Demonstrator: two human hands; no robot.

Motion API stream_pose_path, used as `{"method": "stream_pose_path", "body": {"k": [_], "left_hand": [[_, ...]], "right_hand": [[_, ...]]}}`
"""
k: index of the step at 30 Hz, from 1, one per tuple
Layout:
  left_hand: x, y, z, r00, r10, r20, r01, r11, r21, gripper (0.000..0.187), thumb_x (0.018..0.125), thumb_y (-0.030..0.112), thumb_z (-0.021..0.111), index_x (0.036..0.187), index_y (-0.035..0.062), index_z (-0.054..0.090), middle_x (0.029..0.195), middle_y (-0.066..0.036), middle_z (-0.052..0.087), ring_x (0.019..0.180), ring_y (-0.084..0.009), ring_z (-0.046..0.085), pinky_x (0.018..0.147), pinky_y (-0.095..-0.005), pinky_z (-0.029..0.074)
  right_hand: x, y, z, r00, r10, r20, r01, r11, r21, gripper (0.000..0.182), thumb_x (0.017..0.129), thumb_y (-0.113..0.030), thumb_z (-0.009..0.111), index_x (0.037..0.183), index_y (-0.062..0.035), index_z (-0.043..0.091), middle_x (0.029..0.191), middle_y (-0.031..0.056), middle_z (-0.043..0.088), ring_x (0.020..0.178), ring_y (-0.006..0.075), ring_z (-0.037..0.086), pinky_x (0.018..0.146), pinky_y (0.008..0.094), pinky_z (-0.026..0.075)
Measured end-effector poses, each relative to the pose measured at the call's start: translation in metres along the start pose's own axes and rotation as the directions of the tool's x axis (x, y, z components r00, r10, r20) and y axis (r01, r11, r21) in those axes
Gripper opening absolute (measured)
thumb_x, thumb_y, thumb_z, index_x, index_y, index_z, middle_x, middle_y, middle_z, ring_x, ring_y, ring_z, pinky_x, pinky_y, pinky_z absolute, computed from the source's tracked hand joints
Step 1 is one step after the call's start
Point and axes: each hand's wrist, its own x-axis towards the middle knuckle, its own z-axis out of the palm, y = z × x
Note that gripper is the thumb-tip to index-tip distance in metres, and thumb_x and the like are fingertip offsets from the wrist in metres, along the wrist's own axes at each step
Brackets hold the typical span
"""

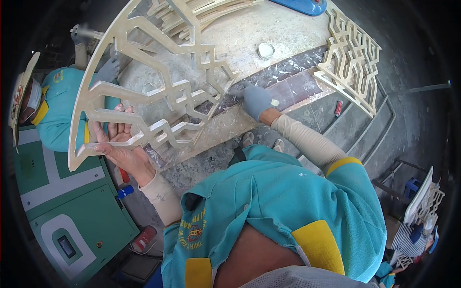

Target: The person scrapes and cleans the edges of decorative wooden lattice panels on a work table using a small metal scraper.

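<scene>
My left hand [126, 150], bare, is wrapped round the lower corner of a pale lattice panel [103, 88] with a curved outer edge. The panel stands tilted up over the worktable [288, 29]. In a grey glove, my right hand [257, 100] is closed beside the panel's pointed inner edge, above the dark table strip. A small pale bit [274, 102] shows at the wrist side of the glove. Whatever its fingers hold is hidden from view.
A small round dish [265, 50] and thin wood strips [211, 12] lie on the table. A second lattice panel [353, 62] rests at the right over a metal frame [384, 115]. A co-worker [60, 105] stands at left, behind a green cabinet [91, 216]. Other people appear lower right.
</scene>
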Motion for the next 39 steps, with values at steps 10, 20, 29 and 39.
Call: {"method": "stream_pose_path", "body": {"k": [10, 20, 29, 39], "left_hand": [[-0.007, -0.002, 0.000, 1.000, 0.030, -0.005, -0.031, 0.996, -0.090, 0.097, 0.091, 0.068, 0.048, 0.150, -0.0048, 0.024, 0.122, -0.033, 0.058, 0.108, -0.0418, 0.064, 0.096, -0.0508, 0.053], [-0.006, 0.001, 0.002, 0.999, 0.042, 0.033, -0.039, 0.997, -0.068, 0.096, 0.093, 0.067, 0.045, 0.147, -0.0095, 0.026, 0.116, -0.031, 0.060, 0.109, -0.0386, 0.064, 0.096, -0.0505, 0.054], [-0.006, 0.000, 0.001, 0.999, 0.031, 0.033, -0.029, 0.998, -0.051, 0.098, 0.091, 0.069, 0.046, 0.147, -0.0088, 0.026, 0.121, -0.031, 0.058, 0.113, -0.0385, 0.063, 0.098, -0.0495, 0.054], [-0.004, -0.003, 0.000, 1.000, 0.027, 0.008, -0.027, 0.999, -0.045, 0.098, 0.092, 0.070, 0.043, 0.146, -0.0107, 0.027, 0.123, -0.032, 0.055, 0.114, -0.0413, 0.061, 0.097, -0.0524, 0.054]], "right_hand": [[-0.004, -0.014, 0.014, 0.993, -0.012, -0.117, 0.012, 1.000, -0.002, 0.061, 0.083, -0.004, 0.058, 0.136, -0.0355, 0.057, 0.109, 0.0165, 0.059, 0.090, 0.0340, 0.068, 0.072, 0.0436, 0.055], [0.000, -0.013, 0.017, 0.986, 0.083, -0.142, -0.084, 0.996, -0.004, 0.049, 0.084, -0.005, 0.056, 0.125, -0.0305, 0.064, 0.112, 0.0154, 0.058, 0.093, 0.0327, 0.068, 0.077, 0.0435, 0.055], [0.008, -0.002, 0.009, 0.966, 0.201, -0.160, -0.196, 0.979, 0.049, 0.055, 0.084, -0.008, 0.057, 0.131, -0.0354, 0.061, 0.116, 0.0165, 0.058, 0.089, 0.0361, 0.067, 0.074, 0.0442, 0.056], [0.007, -0.004, 0.007, 0.972, 0.178, -0.155, -0.171, 0.984, 0.056, 0.054, 0.084, -0.007, 0.058, 0.131, -0.0328, 0.062, 0.110, 0.0172, 0.059, 0.090, 0.0369, 0.067, 0.074, 0.0450, 0.055]]}}
